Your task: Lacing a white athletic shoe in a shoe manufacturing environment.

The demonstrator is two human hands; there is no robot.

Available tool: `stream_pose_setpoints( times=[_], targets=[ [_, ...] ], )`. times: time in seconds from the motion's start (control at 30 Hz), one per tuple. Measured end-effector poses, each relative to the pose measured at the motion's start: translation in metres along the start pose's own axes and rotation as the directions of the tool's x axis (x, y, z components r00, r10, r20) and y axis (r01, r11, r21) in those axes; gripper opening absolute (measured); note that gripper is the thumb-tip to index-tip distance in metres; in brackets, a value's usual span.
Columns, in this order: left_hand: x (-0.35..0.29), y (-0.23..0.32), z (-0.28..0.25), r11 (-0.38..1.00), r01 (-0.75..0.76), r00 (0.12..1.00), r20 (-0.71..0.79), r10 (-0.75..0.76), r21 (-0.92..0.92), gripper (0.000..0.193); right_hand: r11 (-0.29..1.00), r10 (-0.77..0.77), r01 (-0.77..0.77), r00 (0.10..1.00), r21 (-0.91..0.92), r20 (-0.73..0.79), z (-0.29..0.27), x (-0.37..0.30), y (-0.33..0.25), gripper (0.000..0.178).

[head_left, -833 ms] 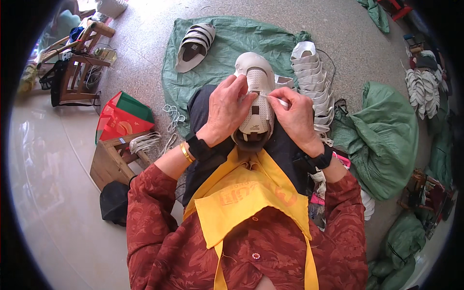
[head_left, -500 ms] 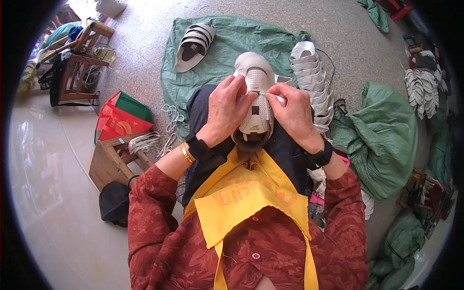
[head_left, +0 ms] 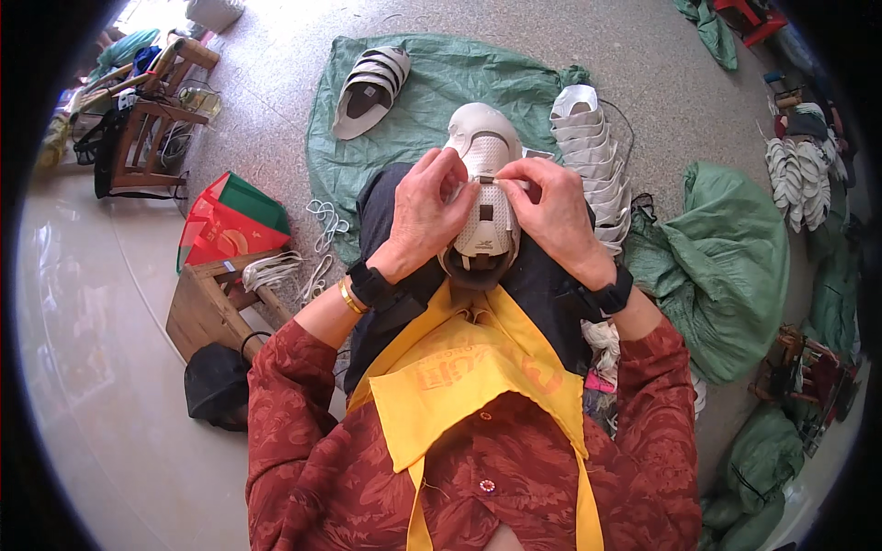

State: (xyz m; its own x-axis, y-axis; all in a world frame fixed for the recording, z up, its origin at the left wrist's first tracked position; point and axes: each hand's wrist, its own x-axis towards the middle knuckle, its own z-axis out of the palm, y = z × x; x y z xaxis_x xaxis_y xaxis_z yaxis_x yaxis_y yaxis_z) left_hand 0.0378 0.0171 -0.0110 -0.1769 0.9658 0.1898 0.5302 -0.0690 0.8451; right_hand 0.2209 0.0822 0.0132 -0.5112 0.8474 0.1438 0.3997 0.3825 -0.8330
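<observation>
Here, both hands angled inward on a white shoe, fingertips narrow, anything pinched unclear

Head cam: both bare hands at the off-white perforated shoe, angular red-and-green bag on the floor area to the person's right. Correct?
One error: the angular red-and-green bag is to the person's left, not right, as the head view shows. The rest stands: left hand and right hand are both at the off-white perforated shoe.
</observation>
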Motion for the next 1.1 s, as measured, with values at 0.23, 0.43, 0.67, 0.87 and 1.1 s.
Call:
stream_pose_setpoints(
  times=[0.23, 0.43, 0.67, 0.87, 1.1],
  targets=[
    [0.000, -0.001, -0.002, 0.998, -0.017, 1.000, 0.024, 0.018, -0.055, 0.017, 0.993, -0.068, 0.069, 0.998, -0.100, 0.011, 0.010, 0.002, 0.005, 0.010],
    [0.000, -0.003, 0.000, 0.999, -0.036, 0.998, 0.055, 0.036, -0.009, 0.014, 0.972, -0.137, 0.143, 0.990, -0.188, 0.044, 0.010, 0.006, 0.005, 0.013],
    [0.006, -0.002, 0.004, 0.999, -0.043, 0.996, 0.075, 0.044, -0.014, 0.012, 1.000, 0.000, 0.000, 0.999, 0.005, 0.050, 0.008, 0.009, 0.013, 0.017],
    [0.011, -0.014, 0.008, 0.996, -0.092, 0.993, 0.077, 0.091, 0.016, 0.011, 1.000, -0.001, -0.001, 0.998, 0.029, 0.064, 0.005, 0.008, 0.013, 0.017],
    [0.014, -0.018, -0.012, 0.997, 0.051, 0.986, 0.164, -0.041, -0.059, 0.009, 0.994, -0.055, 0.061, 0.996, -0.090, 0.071, -0.005, 0.002, 0.006, 0.017]
  ],
)
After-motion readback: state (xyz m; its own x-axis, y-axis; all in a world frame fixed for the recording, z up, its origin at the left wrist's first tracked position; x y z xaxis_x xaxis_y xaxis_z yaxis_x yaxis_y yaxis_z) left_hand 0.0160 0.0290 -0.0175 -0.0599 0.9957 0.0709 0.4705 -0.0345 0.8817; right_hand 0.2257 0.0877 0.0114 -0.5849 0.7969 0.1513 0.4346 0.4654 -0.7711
